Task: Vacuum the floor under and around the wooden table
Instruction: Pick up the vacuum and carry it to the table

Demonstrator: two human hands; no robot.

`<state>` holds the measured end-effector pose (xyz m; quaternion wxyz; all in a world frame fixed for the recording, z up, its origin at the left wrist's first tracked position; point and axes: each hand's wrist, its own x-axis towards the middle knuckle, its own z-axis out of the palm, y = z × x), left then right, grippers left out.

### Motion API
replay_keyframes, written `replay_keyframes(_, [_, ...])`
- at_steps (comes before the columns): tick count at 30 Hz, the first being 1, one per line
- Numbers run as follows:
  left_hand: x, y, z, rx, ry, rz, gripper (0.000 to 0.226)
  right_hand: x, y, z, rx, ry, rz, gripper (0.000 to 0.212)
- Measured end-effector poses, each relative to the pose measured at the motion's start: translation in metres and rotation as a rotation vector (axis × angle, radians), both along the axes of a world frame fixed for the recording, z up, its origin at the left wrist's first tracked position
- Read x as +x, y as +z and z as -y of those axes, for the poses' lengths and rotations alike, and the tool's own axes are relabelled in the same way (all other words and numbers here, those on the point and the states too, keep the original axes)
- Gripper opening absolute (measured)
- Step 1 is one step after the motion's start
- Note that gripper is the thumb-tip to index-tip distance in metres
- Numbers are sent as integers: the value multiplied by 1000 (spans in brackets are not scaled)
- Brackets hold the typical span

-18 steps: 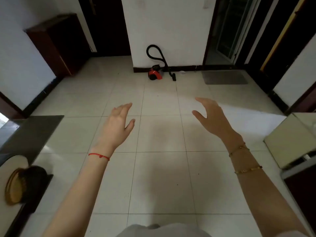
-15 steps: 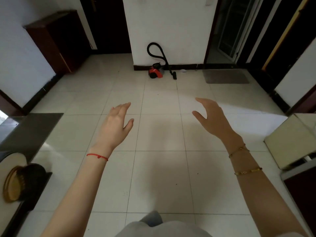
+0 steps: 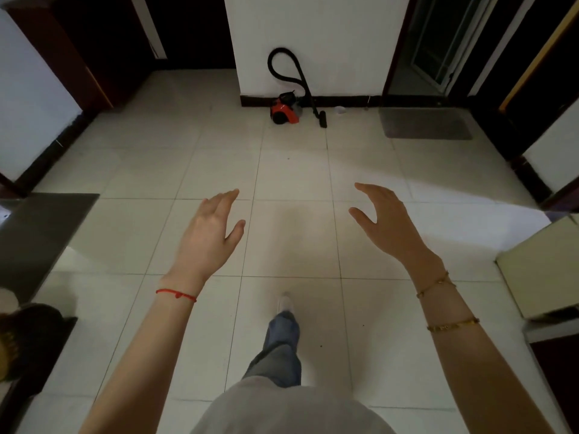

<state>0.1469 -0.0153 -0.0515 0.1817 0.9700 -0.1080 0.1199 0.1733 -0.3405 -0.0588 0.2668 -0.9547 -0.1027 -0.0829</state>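
I see left hand [image 3: 208, 233] and right hand [image 3: 383, 222] mid-frame, fingers relaxed and slightly apart, holding nothing; red vacuum cleaner [image 3: 285, 108] upper centre against white wall [image 3: 338, 36].

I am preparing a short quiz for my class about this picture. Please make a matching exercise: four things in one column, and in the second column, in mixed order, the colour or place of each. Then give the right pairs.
Column one:
1. vacuum cleaner
2. doormat
3. left hand
4. right hand

Column two:
A. grey, flat on the floor before the doorway at the right
B. open, thin red string at its wrist
C. red and black, against the white wall ahead
D. open, gold bracelets at its wrist

Right pairs: 1-C, 2-A, 3-B, 4-D
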Motion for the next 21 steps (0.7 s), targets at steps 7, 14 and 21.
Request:
replay_keyframes(7, [159,1,-10,-15,7,-51,54,158,4,-21,4,-25,-41,50])
replay_keyframes(14, [308,24,-10,-23,9,-65,54,306,17,-30,8,-71,-36,51])
replay_keyframes(21, [433,24,-3,-15,14,-131,56,414,5,-22,0,-109,-82,51])
